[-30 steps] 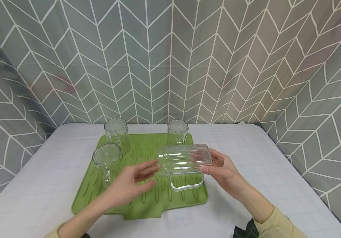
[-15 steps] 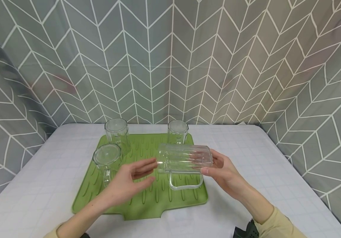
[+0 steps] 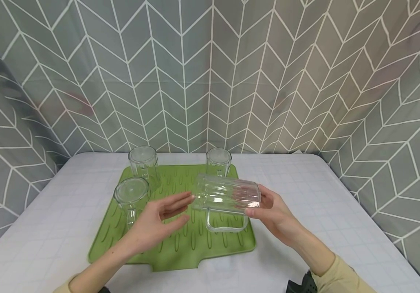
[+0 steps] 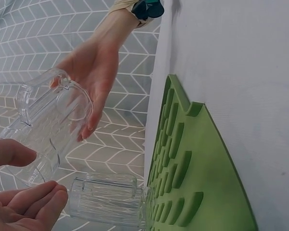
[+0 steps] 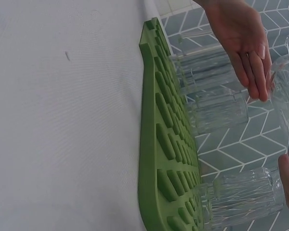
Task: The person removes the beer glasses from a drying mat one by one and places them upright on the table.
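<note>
A clear glass mug with a handle [image 3: 228,193] lies on its side in the air above the green ribbed mat [image 3: 176,256]. My right hand [image 3: 277,217] grips its right end, thumb in front and fingers behind; its handle hangs toward me. Beside the mug's left end is my left hand [image 3: 156,224], fingers extended and thumb apart. Its fingertips are at the glass; contact is hard to tell. In the left wrist view the mug [image 4: 48,120] is between the left hand [image 4: 29,204] and the right hand [image 4: 94,72].
Three more glass mugs stand on the mat: one at front left [image 3: 132,193], one at back left [image 3: 144,160], one at back right [image 3: 218,160], just behind the held mug. A white-covered table [image 3: 297,179] ends at a grey patterned curtain [image 3: 210,81].
The held mug has tilted slightly, its left end rising a little, and its handle has shifted slightly left. Both hands have barely moved. The standing mugs are unchanged.
</note>
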### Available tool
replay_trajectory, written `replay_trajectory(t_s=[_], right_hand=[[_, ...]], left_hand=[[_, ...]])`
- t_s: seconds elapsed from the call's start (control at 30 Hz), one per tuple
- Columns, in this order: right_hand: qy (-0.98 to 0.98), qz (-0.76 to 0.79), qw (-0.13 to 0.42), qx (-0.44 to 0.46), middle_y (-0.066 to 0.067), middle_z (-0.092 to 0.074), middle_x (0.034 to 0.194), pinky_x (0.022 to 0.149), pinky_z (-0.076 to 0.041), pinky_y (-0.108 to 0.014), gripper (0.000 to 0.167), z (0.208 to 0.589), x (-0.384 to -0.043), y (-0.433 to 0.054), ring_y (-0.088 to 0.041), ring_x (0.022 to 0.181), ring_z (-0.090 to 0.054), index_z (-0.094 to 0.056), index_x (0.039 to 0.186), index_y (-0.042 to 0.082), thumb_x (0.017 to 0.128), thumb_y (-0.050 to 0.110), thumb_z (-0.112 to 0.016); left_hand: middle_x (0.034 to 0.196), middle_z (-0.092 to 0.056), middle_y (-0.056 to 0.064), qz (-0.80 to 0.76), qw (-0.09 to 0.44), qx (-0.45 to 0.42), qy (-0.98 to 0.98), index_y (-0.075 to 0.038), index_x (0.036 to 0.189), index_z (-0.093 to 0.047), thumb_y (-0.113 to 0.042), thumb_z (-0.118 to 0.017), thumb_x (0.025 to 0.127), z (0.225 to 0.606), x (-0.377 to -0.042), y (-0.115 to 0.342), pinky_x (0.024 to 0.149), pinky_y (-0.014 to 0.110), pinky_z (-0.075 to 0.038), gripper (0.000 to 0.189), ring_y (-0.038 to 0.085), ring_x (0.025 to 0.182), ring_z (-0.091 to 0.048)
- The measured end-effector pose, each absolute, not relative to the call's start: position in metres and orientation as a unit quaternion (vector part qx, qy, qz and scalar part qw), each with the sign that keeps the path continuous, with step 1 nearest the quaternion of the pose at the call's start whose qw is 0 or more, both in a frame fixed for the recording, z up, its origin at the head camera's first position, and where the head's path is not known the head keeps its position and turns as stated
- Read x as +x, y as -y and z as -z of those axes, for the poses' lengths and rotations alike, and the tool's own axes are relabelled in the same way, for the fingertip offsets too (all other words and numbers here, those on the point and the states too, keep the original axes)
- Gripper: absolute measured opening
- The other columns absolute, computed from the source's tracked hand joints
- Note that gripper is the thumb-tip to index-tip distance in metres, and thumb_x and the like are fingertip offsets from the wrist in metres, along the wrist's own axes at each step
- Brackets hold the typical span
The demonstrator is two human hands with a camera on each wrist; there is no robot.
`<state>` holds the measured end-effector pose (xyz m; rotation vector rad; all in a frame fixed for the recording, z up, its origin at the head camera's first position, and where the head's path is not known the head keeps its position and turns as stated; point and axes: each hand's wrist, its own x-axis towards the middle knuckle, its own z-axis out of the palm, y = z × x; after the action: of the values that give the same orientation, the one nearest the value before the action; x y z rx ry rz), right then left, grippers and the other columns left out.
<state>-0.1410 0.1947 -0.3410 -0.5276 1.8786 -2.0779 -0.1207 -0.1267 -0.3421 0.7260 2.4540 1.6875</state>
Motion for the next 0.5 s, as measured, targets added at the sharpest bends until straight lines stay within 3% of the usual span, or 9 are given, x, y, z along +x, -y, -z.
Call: replay_trajectory(t_s=[0.4, 0.5], right_hand=[[-0.657, 0.718, 0.149, -0.175, -0.005, -0.059, 0.137, 0.108, -0.047, -0.028, 0.066, 0.3406, -0.1377, -0.1906, -0.018, 0.128, -0.055, -0.041, 0.146, 0.003, 0.087, 0.007, -0.070], [-0.655, 0.720, 0.148, -0.175, -0.005, -0.059, 0.137, 0.108, -0.047, -0.029, 0.065, 0.3413, -0.1379, -0.1896, -0.018, 0.128, -0.055, -0.042, 0.146, 0.005, 0.087, 0.006, -0.070]], left_hand=[[0.144, -0.057, 0.007, -0.564, 0.001, 0.244, -0.789, -0.005, 0.148, -0.046, -0.017, -0.069, 0.095, 0.3403, -0.1197, 0.1277, 0.104, 0.040, -0.051, 0.059, 0.031, 0.128, -0.058], [0.144, -0.057, 0.006, -0.567, 0.000, 0.241, -0.788, -0.008, 0.148, -0.046, -0.018, -0.069, 0.095, 0.3400, -0.1193, 0.1279, 0.104, 0.035, -0.051, 0.059, 0.033, 0.128, -0.058]])
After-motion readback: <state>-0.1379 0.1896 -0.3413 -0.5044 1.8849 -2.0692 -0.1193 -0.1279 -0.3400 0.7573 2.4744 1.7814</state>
